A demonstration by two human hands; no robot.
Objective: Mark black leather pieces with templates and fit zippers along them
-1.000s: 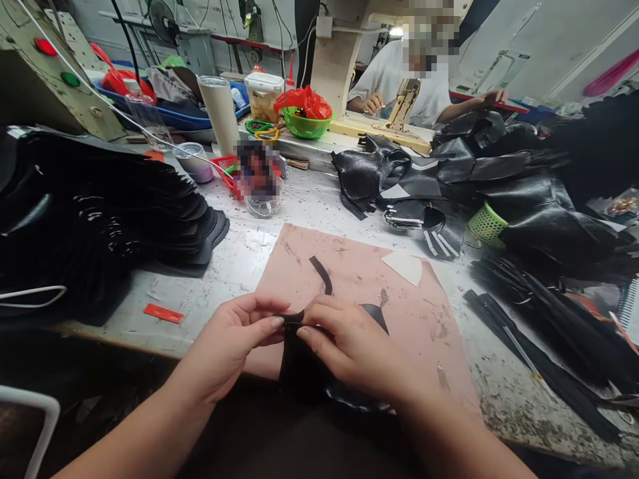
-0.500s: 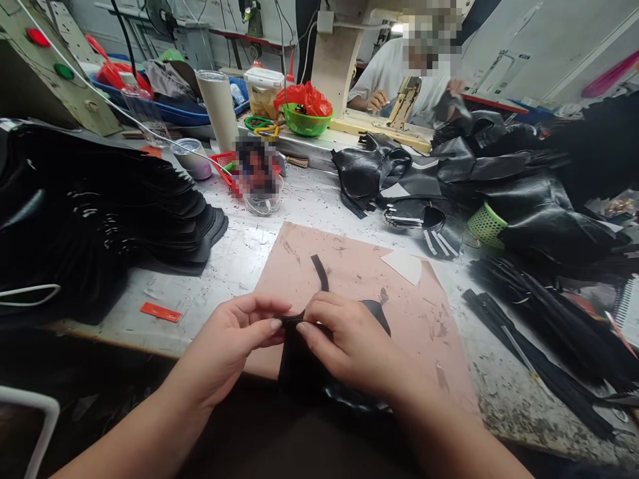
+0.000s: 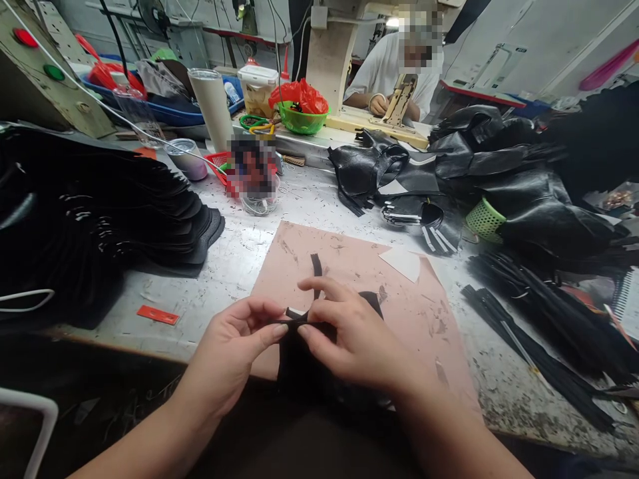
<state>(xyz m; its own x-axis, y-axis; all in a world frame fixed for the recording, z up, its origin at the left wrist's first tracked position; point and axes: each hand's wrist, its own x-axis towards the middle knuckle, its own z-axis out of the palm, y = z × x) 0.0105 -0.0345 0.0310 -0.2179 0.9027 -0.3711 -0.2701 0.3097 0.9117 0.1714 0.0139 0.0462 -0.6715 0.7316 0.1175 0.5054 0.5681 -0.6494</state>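
My left hand [image 3: 237,339] pinches the edge of a black leather piece [image 3: 302,362] between thumb and fingers. Close beside it, my right hand [image 3: 349,336] grips the same edge with its thumb and bent fingers, while its index finger is raised. A narrow black strip [image 3: 316,265] sticks out beyond the right hand onto a pinkish-brown board [image 3: 409,319]. Another part of the leather shows past the right knuckles. The lower part of the piece hangs over the table's front edge and blends into dark shadow.
Stacked black pieces [image 3: 164,233] lie at left, near a red tag [image 3: 158,315]. Shiny black leather pieces [image 3: 474,159], a green basket [image 3: 486,219] and black zipper strips [image 3: 529,359] cover the right side. A co-worker [image 3: 369,80] sits behind a sewing machine [image 3: 327,60].
My right index finger has lifted off the leather, and a light line now shows at the folded edge. The co-worker's hands have come together. The view has shifted slightly.
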